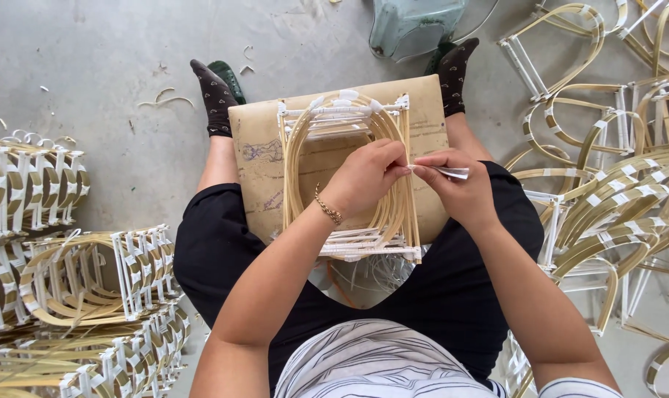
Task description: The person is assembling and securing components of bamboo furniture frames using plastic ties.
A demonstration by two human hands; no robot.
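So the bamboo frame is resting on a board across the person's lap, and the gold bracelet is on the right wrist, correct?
Not quite. The head view shows the gold bracelet on the left wrist, behind the left hand. The rest holds: the bamboo frame rests on the board across the lap.

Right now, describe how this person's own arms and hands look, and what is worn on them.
Both forearms are bare. The left hand has a thin gold-coloured chain bracelet at the wrist. The right hand shows no ring or bracelet. Short sleeves of a white top with grey stripes end at the upper arms, at the bottom edge of the picture.
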